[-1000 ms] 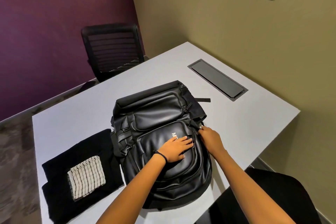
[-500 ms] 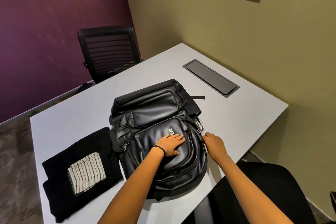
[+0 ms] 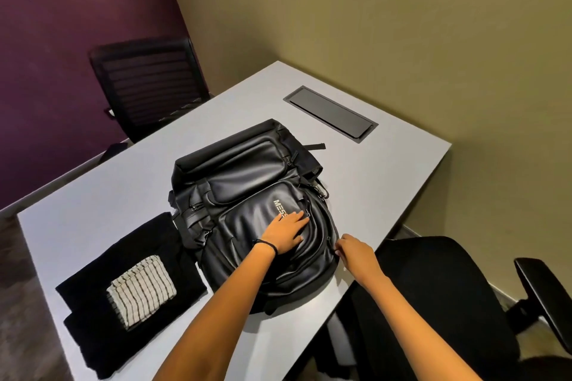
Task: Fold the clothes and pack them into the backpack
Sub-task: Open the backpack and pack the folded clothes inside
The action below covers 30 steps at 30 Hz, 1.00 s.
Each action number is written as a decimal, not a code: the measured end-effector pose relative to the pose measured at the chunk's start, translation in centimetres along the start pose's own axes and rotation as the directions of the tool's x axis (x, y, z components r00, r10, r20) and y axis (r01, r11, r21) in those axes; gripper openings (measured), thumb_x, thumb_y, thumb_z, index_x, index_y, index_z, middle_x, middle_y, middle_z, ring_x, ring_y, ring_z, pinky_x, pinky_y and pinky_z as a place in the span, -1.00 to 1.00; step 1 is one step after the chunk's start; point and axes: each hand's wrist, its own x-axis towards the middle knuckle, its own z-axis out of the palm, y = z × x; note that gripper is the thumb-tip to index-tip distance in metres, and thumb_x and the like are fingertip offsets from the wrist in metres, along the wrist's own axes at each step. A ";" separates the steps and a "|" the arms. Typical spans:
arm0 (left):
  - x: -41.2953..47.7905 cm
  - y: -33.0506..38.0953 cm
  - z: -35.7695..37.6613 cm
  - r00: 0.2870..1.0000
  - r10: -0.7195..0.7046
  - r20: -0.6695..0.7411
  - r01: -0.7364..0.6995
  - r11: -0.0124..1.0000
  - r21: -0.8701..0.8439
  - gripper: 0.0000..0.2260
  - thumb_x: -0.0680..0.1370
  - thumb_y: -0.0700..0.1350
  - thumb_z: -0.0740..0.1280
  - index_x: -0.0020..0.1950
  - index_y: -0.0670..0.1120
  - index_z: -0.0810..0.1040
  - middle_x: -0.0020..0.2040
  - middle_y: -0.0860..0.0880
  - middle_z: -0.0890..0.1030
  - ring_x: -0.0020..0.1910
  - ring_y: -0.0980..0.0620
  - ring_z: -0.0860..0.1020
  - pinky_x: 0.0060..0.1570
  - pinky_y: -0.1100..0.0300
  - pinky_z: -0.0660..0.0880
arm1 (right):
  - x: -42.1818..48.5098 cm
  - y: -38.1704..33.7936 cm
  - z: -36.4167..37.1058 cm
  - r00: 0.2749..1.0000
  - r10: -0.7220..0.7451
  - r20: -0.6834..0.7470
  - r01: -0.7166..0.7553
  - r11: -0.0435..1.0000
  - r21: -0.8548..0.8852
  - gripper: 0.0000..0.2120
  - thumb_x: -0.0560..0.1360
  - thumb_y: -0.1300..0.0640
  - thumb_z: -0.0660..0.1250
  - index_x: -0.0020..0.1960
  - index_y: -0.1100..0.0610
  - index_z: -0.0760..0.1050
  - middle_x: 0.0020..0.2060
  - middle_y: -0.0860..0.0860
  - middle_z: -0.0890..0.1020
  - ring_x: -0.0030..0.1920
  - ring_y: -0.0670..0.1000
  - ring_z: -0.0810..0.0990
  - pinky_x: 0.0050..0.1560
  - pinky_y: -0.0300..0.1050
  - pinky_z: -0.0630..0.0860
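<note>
Lying flat on the grey table (image 3: 102,192), the black backpack (image 3: 247,195) has the left hand (image 3: 286,232) spread palm-down on its front pocket, fingers wide and partly covering the printed lettering. The right hand (image 3: 356,254) is at the bag's right edge, fingertips pinched narrow at the zipper line; what they hold is too small to tell. Just left of the backpack, touching it, lies folded black clothing (image 3: 93,318) with a striped folded cloth (image 3: 140,291) on top. A cable hatch (image 3: 329,113) sits beyond; office chairs (image 3: 148,83) stand around.
</note>
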 end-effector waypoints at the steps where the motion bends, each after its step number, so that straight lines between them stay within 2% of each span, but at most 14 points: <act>1: -0.2 0.3 0.3 0.999 0.017 -0.046 -0.018 0.999 -0.026 -0.52 0.60 -0.06 0.18 0.50 -0.09 0.18 0.51 -0.10 0.20 0.46 -0.07 0.22 0.40 0.06 0.15 | -0.4 -0.4 0.1 1.000 -0.001 -0.002 0.001 1.000 0.019 -0.82 0.56 0.19 0.14 -0.05 0.21 0.51 -0.08 0.08 0.52 -0.10 0.13 0.52 -0.25 -0.12 0.26; 3: -0.6 1.0 0.8 0.986 0.016 -0.168 -0.035 0.993 -0.109 -0.62 0.58 -0.07 0.21 0.39 -0.10 0.34 0.36 -0.13 0.39 0.31 -0.14 0.37 0.27 0.07 0.29 | -1.0 -1.1 0.5 1.000 0.007 0.002 -0.007 0.998 0.060 -0.83 0.55 0.19 0.16 -0.05 0.21 0.52 -0.07 0.08 0.54 -0.09 0.12 0.53 -0.22 -0.09 0.35; 5: -1.1 2.1 1.0 0.960 -0.058 -0.274 0.005 0.982 -0.191 -0.80 0.59 -0.03 0.20 0.12 -0.10 0.45 0.10 -0.11 0.52 0.11 -0.15 0.47 0.03 0.05 0.37 | -1.5 -1.7 0.8 1.000 0.016 0.019 -0.018 0.994 0.107 -0.85 0.54 0.20 0.20 -0.03 0.19 0.54 -0.05 0.07 0.55 -0.06 0.11 0.54 -0.15 -0.07 0.41; 6: -1.4 2.8 1.0 0.953 -0.122 -0.278 0.055 0.970 -0.237 -0.81 0.60 0.01 0.18 -0.02 -0.10 0.46 0.00 -0.12 0.55 0.03 -0.15 0.50 -0.08 0.04 0.38 | -1.8 -2.0 1.0 0.999 0.019 0.027 -0.023 0.991 0.130 -0.86 0.53 0.20 0.22 -0.02 0.18 0.55 -0.04 0.06 0.55 -0.04 0.10 0.54 -0.13 -0.08 0.43; 8: -1.6 3.8 1.1 0.955 -0.226 -0.194 0.169 0.947 -0.272 -0.64 0.60 0.09 0.14 -0.29 -0.11 0.37 -0.13 -0.14 0.59 -0.08 -0.16 0.54 -0.21 0.09 0.37 | -2.4 -2.8 1.5 0.999 0.028 0.037 -0.035 0.976 0.213 -0.87 0.52 0.18 0.28 0.01 0.14 0.59 -0.03 0.02 0.57 -0.02 0.05 0.55 -0.10 -0.12 0.43; 10: -1.6 4.5 1.3 0.962 -0.268 -0.048 0.242 0.922 -0.301 -0.55 0.58 0.16 0.14 -0.41 -0.08 0.28 -0.29 -0.10 0.57 -0.16 -0.13 0.56 -0.22 0.12 0.39 | -2.9 -3.5 1.8 0.998 0.038 0.045 -0.051 0.942 0.333 -0.89 0.49 0.17 0.34 -0.02 0.14 0.61 -0.05 0.00 0.60 -0.04 0.00 0.56 -0.07 -0.13 0.45; 12: -1.8 4.8 1.4 0.960 -0.264 0.093 0.280 0.894 -0.351 -0.56 0.54 0.19 0.20 -0.42 -0.05 0.33 -0.41 0.01 0.52 -0.25 -0.04 0.55 -0.16 0.14 0.46 | -3.3 -3.8 2.0 0.998 0.054 0.045 -0.069 0.884 0.463 -0.93 0.44 0.22 0.38 -0.09 0.15 0.63 -0.16 -0.03 0.61 -0.16 -0.04 0.56 -0.09 -0.10 0.47; 14: -2.1 4.7 1.3 0.957 -0.244 0.158 0.286 0.884 -0.369 -0.67 0.49 0.13 0.28 -0.38 -0.04 0.44 -0.38 0.01 0.60 -0.27 0.01 0.57 -0.11 0.16 0.51 | -3.5 -3.6 2.3 0.997 0.057 0.044 -0.072 0.837 0.542 -0.93 0.41 0.25 0.40 -0.13 0.16 0.65 -0.28 -0.10 0.56 -0.30 -0.13 0.49 -0.16 -0.15 0.44; 16: -2.3 4.6 1.4 0.954 -0.235 0.188 0.289 0.888 -0.358 -0.75 0.46 0.03 0.32 -0.39 -0.04 0.49 -0.34 -0.02 0.64 -0.25 0.03 0.60 -0.16 0.21 0.49 | -3.6 -3.2 2.3 0.997 0.041 0.067 -0.072 0.813 0.577 -0.92 0.41 0.26 0.41 -0.13 0.15 0.66 -0.31 -0.14 0.55 -0.32 -0.16 0.48 -0.22 -0.27 0.39; 20: -2.8 4.9 1.8 0.959 -0.256 0.124 0.283 0.900 -0.330 -0.81 0.45 -0.05 0.31 -0.36 -0.03 0.48 -0.37 0.00 0.53 -0.13 -0.08 0.61 -0.23 0.21 0.42 | -3.1 -2.7 1.3 0.993 0.071 0.093 -0.115 0.755 0.646 -0.92 0.45 0.16 0.40 -0.17 0.12 0.67 -0.27 -0.08 0.66 -0.26 -0.16 0.56 -0.22 -0.36 0.42; 24: -3.4 4.4 2.3 0.962 -0.267 0.060 0.270 0.895 -0.356 -0.87 0.49 -0.03 0.32 -0.25 0.00 0.48 -0.21 -0.04 0.59 -0.06 -0.09 0.59 -0.17 0.18 0.41 | -1.7 -2.4 0.6 0.954 0.298 -0.036 -0.193 0.701 0.687 -0.75 0.48 0.03 0.35 -0.32 0.13 0.58 -0.39 0.03 0.61 -0.42 -0.11 0.46 -0.31 -0.24 0.36; 27: -3.8 4.3 2.6 0.968 -0.249 0.025 0.241 0.900 -0.363 -0.86 0.51 -0.03 0.30 -0.24 0.00 0.44 -0.23 -0.04 0.53 -0.06 -0.13 0.57 -0.21 0.17 0.35 | -0.3 -2.8 0.3 0.928 0.371 0.014 -0.292 0.706 0.646 -0.75 0.46 -0.02 0.36 -0.28 0.13 0.56 -0.36 0.00 0.60 -0.35 -0.05 0.50 -0.30 -0.15 0.39; 30: -4.3 4.6 2.8 0.971 -0.238 -0.001 0.222 0.906 -0.361 -0.86 0.52 -0.05 0.26 -0.23 -0.02 0.41 -0.23 -0.06 0.51 -0.07 -0.15 0.55 -0.24 0.17 0.29 | 0.7 -3.7 0.4 0.912 0.399 0.090 -0.373 0.721 0.585 -0.73 0.45 -0.02 0.36 -0.29 0.15 0.50 -0.38 0.01 0.56 -0.31 0.03 0.53 -0.32 -0.15 0.37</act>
